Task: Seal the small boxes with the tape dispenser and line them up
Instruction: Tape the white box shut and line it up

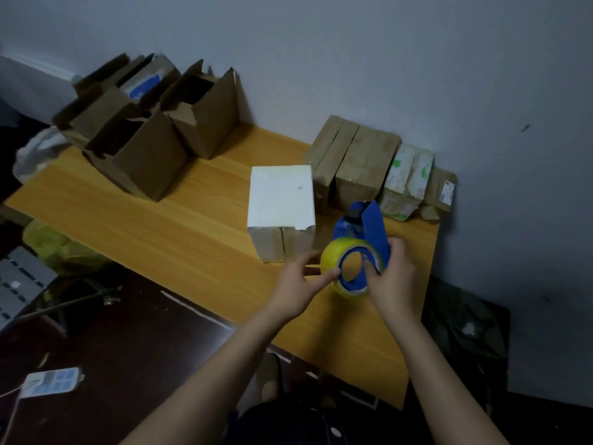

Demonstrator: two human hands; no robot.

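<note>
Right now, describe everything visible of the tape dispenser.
The tape dispenser has a blue, plastic-looking frame carrying a yellowish tape roll on a blue hub. Its blade end points up and away, toward the wall. It is held near the wooden table front edge, right of the white-topped box. The right hand grips the frame, thumb at the hub; the left hand touches the roll's left edge with straight fingertips.

There is one white box (280, 194), one tape dispenser (369, 227).
</note>
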